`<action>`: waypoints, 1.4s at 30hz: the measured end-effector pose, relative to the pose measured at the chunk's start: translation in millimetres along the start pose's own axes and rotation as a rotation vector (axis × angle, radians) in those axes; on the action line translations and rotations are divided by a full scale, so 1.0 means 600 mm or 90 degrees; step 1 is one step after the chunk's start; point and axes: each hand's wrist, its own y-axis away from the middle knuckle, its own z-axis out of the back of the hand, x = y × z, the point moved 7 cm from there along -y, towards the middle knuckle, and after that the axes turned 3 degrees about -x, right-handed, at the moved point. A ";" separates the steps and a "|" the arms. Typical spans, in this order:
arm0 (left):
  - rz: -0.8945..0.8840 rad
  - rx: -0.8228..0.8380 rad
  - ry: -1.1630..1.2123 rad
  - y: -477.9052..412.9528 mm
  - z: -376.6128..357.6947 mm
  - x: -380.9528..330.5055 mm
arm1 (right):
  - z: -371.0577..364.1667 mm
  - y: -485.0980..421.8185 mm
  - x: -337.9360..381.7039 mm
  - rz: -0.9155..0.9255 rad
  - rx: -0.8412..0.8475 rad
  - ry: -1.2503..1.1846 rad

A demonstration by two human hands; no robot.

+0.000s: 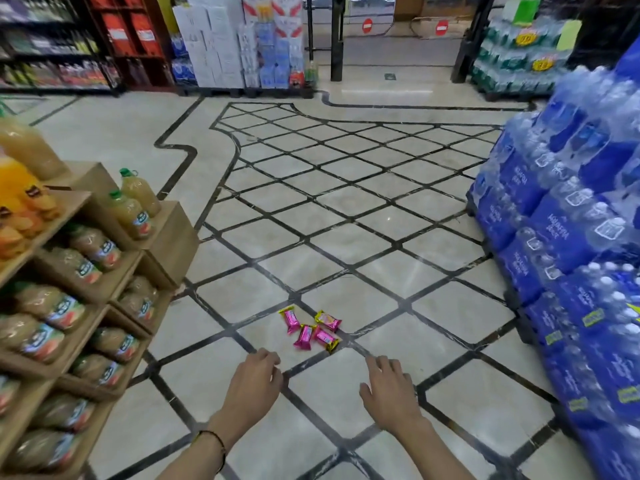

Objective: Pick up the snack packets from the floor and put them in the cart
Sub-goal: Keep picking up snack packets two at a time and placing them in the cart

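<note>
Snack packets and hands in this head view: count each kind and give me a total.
Snack packets: 4, all pink with yellow ends
Hands: 2, the left hand and the right hand, neither holding anything
Total: 6

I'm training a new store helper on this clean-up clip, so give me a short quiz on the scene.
1. How many snack packets lie on the floor?
2. True or false: the left hand already holds a packet.
3. What stands on the side of the right hand? A) a freezer B) blue water packs C) a checkout counter

Key: 1) four; 2) false, both hands are empty; 3) B.
</note>
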 end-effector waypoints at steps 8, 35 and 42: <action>0.074 0.076 0.007 -0.204 -0.077 0.058 | 0.002 -0.228 -0.037 0.012 0.069 0.004; 0.061 0.400 -0.122 -0.732 -0.816 0.347 | -0.570 -0.980 -0.176 -0.018 0.186 -0.126; 0.167 0.347 -0.107 -0.756 -1.100 0.460 | -0.828 -1.106 -0.199 0.073 0.115 -0.125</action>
